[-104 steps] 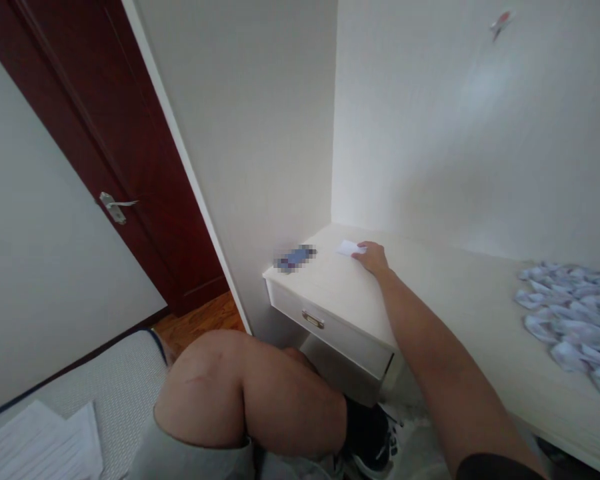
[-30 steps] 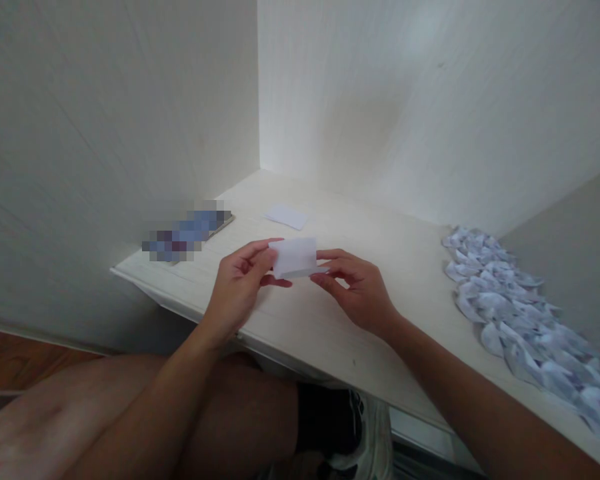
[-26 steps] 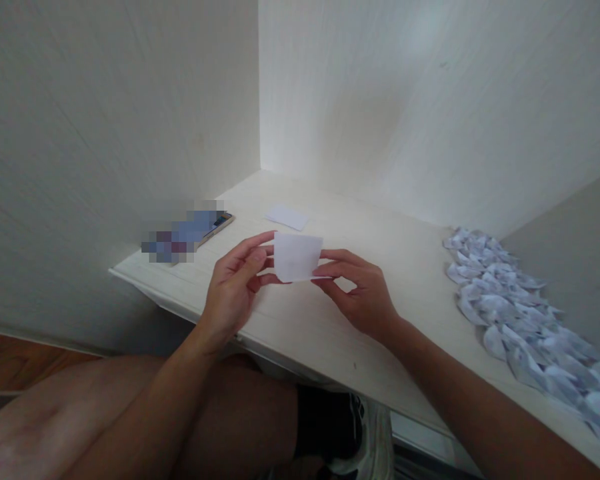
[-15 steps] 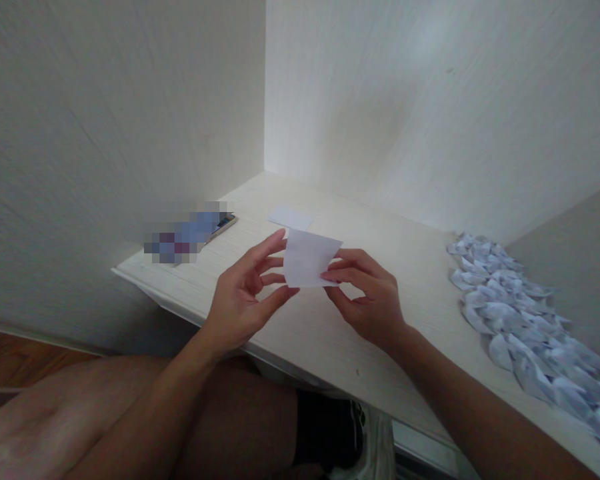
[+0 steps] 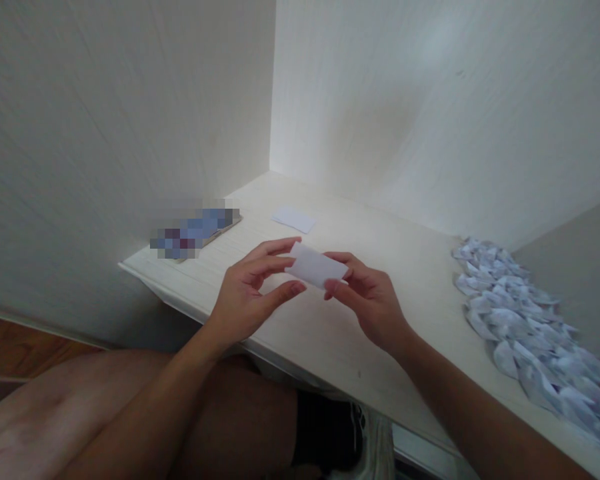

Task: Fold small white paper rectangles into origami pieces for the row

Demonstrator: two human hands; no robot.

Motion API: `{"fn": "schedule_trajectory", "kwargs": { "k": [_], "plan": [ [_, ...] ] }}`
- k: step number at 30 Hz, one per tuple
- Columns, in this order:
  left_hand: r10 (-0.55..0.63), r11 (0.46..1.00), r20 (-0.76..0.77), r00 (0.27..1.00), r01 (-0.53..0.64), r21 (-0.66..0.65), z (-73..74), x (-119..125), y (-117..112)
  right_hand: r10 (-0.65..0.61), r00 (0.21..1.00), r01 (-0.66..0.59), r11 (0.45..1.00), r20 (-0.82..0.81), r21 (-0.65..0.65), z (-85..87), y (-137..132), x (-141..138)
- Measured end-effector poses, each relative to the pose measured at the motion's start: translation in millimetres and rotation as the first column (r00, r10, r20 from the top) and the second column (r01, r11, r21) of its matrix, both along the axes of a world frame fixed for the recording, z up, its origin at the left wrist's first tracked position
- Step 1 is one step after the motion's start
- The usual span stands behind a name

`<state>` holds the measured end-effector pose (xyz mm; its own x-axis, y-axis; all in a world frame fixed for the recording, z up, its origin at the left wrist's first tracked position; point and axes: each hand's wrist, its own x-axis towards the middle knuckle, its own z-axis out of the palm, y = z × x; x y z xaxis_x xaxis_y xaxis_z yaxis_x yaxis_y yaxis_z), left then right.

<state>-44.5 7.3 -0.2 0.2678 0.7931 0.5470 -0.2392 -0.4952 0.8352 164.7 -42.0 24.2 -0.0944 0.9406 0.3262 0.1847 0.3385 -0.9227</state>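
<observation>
A small white slip of paper (image 5: 316, 267) is held above the pale desk (image 5: 390, 267) between both my hands. My left hand (image 5: 250, 293) pinches its left end with the fingers curved round it. My right hand (image 5: 370, 297) grips its right end between thumb and fingers. The slip lies nearly flat, tilted down to the right. A second white slip (image 5: 294, 218) lies flat on the desk just beyond my hands.
A pile of several folded white paper pieces (image 5: 520, 320) spreads along the desk's right side. A phone (image 5: 195, 233) lies at the left near the wall. Walls close the desk's left and back. My bare knees (image 5: 130, 413) are below the desk edge.
The slip, upright half a second ago, has been tipped down nearly flat between my hands. Earlier my right hand alone reached to the slips at the back of the desk.
</observation>
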Motion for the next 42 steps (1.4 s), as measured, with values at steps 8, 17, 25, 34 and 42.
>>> {"fn": "schedule_trajectory", "kwargs": {
  "k": [8, 17, 25, 34, 42],
  "plan": [
    [0.066, 0.975, -0.11, 0.992, -0.087, -0.203, 2.7, 4.3, -3.0, -0.164, 0.972, 0.155, 0.986, -0.167, -0.066, -3.0, 5.3, 0.2],
    [-0.15, 0.972, -0.119, 0.981, 0.124, -0.202, 5.1, -2.3, -7.6, -0.283, 0.932, 0.242, 0.951, -0.226, -0.194, 2.1, 8.2, 0.8],
    [0.173, 0.949, -0.288, 0.942, -0.081, 0.306, 4.3, -4.5, -4.9, -0.255, 0.948, 0.215, 0.955, -0.193, -0.205, 3.2, 7.4, 0.1],
    [0.007, 1.0, -0.151, 0.988, -0.004, 0.02, 10.3, 0.7, -8.6, -0.14, 0.99, 0.137, 0.983, -0.015, -0.118, 3.2, 3.4, -4.2],
    [0.047, 0.96, 0.032, 0.998, -0.036, -0.277, 11.8, 8.8, -12.4, 0.011, 1.0, -0.009, 0.993, 0.017, -0.119, 2.6, 0.3, -4.8]
  ]
}}
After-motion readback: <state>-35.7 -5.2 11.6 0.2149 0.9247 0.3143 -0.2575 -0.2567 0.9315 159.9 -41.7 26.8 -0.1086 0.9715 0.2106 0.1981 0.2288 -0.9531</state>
